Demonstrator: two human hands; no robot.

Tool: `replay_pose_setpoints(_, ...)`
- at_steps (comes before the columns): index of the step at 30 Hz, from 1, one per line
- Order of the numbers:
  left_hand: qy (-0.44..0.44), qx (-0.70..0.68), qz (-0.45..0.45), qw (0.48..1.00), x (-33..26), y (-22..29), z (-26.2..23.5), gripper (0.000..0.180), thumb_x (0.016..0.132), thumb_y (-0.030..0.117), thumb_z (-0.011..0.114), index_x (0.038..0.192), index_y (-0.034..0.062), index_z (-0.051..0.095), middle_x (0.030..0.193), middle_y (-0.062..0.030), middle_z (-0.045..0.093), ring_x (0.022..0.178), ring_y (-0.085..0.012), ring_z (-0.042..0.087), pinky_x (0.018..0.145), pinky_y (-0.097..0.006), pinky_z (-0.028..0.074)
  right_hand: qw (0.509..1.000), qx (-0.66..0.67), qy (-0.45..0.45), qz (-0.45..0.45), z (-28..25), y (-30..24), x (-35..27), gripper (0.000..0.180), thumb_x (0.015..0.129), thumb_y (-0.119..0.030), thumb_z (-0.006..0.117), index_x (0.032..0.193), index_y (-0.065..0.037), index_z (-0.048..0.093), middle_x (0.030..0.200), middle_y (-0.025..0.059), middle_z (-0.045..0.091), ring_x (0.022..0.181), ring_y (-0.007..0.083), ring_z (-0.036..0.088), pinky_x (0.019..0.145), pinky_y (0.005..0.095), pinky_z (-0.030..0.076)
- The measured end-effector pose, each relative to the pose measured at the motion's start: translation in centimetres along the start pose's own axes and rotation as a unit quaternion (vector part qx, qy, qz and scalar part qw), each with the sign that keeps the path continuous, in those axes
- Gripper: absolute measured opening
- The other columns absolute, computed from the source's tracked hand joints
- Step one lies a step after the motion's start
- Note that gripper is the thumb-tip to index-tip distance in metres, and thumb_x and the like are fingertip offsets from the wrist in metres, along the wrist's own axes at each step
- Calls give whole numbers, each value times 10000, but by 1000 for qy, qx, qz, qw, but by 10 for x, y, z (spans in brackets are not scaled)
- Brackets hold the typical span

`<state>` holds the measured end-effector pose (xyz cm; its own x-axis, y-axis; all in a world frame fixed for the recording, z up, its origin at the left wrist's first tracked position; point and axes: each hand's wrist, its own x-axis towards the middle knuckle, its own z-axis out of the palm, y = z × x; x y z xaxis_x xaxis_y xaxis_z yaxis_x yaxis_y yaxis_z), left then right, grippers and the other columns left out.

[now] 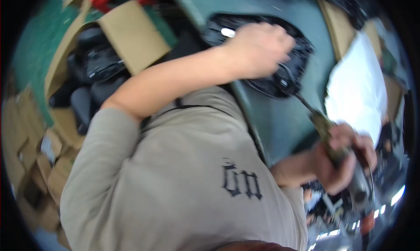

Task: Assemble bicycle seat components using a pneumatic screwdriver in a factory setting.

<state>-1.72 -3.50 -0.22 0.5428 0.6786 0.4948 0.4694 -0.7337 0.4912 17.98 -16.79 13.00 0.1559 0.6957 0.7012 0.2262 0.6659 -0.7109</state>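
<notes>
Here, in the head view, we are looking down over a shoulder in a beige shirt [183, 176], and the whole picture is smeared by motion. Our left hand [260, 47] is reaching across the body and resting on a black plastic part [302, 54], a flat oval piece lying on the grey-green surface [280, 119]. The hand is curled with its fingers [284, 43] bent down over the part's middle; we cannot tell whether they are actually gripping it or only pressing on it. Our right hand [345, 159] is wrapping shut around the handle of a power screwdriver [337, 150], a dark, olive-tinted tool whose thin bit is pointing up and to the left and meeting the lower edge of the black part, just beside the left hand.

To the right of the part, a white sheet [358, 89] is lying on the surface, with brown cardboard beside it. At the upper left, an open cardboard box [131, 32] is holding more dark plastic pieces [94, 63], well apart from the hands. Smaller cartons [48, 163] are stacking up along the left edge.
</notes>
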Motion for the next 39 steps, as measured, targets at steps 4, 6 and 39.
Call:
replay_pose_setpoints(4,25,-50,-106,993,-35,-14,-48,259,861,241,754,1010,53,656,915,-113,647,875,-333,673,769,-436,559,996,45,61,45,-50,-16,9,359,852,-143,538,1163,32,570,1083,234,563,698,239,559,724,446,443)
replay_pose_setpoints(6,100,-30,-155,982,-75,-36,-84,279,859,194,729,1094,52,679,966,-128,682,886,-323,681,772,-402,564,990,51,99,90,-84,-7,-5,344,905,-106,536,1193,78,571,1110,243,592,734,252,562,781,467,452)
replay_pose_setpoints(39,-335,-259,316,849,113,120,-103,348,905,278,713,1141,26,667,889,-180,699,884,-381,677,781,-464,549,743,-209,372,515,-131,41,-78,161,892,-107,710,961,-24,590,784,118,668,517,225,635,497,378,526)
